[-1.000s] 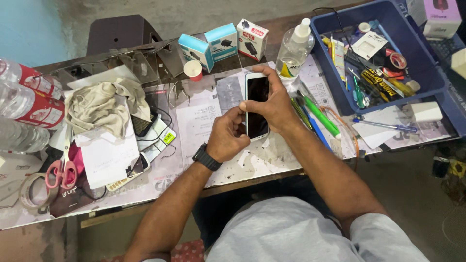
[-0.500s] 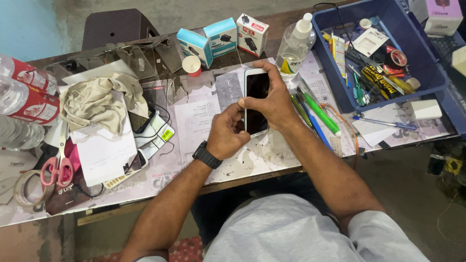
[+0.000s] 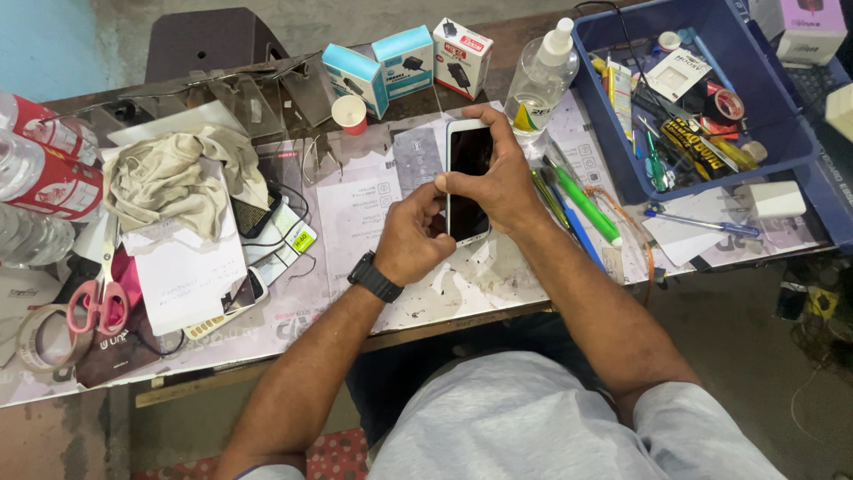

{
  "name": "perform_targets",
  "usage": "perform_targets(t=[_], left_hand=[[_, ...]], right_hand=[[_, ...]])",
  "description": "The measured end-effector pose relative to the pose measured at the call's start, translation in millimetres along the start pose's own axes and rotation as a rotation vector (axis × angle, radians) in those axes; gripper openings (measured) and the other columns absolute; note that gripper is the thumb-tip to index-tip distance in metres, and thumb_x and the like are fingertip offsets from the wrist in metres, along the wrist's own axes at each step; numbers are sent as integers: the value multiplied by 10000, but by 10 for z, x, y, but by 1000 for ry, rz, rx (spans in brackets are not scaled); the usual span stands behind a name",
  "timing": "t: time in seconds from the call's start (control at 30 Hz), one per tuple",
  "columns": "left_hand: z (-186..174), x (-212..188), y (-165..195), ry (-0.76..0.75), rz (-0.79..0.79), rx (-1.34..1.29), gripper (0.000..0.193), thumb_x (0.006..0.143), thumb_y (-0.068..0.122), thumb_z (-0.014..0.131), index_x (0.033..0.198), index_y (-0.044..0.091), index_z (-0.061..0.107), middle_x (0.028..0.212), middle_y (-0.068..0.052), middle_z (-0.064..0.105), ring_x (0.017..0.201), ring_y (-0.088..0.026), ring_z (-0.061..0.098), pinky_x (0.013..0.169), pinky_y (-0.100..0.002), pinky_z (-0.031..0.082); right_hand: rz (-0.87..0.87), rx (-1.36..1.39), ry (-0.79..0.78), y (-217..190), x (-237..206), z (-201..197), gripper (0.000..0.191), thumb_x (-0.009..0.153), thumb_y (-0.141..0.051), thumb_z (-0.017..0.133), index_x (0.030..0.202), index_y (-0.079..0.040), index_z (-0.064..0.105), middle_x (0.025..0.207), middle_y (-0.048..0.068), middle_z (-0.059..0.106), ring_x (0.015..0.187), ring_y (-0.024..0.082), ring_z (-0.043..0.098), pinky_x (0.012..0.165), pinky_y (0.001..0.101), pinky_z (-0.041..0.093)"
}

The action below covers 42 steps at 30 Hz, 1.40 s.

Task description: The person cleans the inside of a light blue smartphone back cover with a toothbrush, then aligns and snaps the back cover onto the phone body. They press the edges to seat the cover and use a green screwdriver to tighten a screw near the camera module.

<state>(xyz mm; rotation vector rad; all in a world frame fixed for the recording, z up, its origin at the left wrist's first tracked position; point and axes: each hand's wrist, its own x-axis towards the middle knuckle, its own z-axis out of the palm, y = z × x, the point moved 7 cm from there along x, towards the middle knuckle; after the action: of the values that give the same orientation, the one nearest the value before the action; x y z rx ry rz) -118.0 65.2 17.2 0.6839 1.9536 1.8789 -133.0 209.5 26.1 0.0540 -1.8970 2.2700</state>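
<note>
On the table (image 3: pixel 355 293), smartphone (image 3: pixel 468 151) lengthwise away, both hands gripping.

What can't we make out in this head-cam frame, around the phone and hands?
- Head view: lower part of the phone is covered by the right hand and left hand.
- Left fingertips are curled under; contact unclear.
- Blue bin contents are too small and jumbled.
- Bottles are cut off by the left edge.
</note>
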Motion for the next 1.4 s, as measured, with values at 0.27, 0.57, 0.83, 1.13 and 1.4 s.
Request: perform_targets(t=[0.27, 0.57, 0.83, 1.13, 1.4], left_hand=[[-14, -23, -25, -36, 33, 94, 455, 747, -96, 610, 1200, -62, 620, 897, -65, 685, 756, -78, 638, 657, -245, 528], [-62, -10, 10, -43, 74, 129, 359, 785, -57, 600, 1143, -54, 632, 901, -56, 723, 697, -72, 654, 627, -242, 541], [-71, -49, -29, 26, 99, 208, 404, 796, -29, 651, 1199, -61, 644, 807, -83, 691, 711, -103, 623, 644, -268, 531], [-37, -79, 96, 41, 245, 123, 543, 800, -64, 600, 1341, -61, 561, 1073, -137, 746, 950, -166, 774, 858, -297, 658], [-65, -83, 70, 35, 248, 121, 646, 796, -67, 621, 1425, -53, 474, 1119, -172, 753, 957, -205, 784, 815, -304, 661]], right_hand=[[-28, 60, 13, 65, -9, -52, 855, 715, 37, 888, 1438, -84, 449, 1191, 43, 561, 1125, 146, 587, 989, 314, 545], [0, 67, -40, 31, -31, 3, 874, 722, 13, 898, 1455, -92, 433, 1202, 43, 559, 1153, 154, 579, 1019, 325, 541], [-61, 133, -115, 91, -66, 12, 857, 784, 19, 919, 1476, -103, 428, 1281, 30, 548, 1217, 143, 560, 1090, 318, 512], [-25, 219, -105, 137, -70, -12, 507, 1020, -186, 806, 1436, -121, 523, 1152, 11, 611, 1080, 101, 583, 976, 259, 513], [-36, 157, -128, 111, -93, 27, 488, 1035, -231, 811, 1422, -136, 530, 1105, -14, 596, 1017, 79, 585, 924, 246, 531]])
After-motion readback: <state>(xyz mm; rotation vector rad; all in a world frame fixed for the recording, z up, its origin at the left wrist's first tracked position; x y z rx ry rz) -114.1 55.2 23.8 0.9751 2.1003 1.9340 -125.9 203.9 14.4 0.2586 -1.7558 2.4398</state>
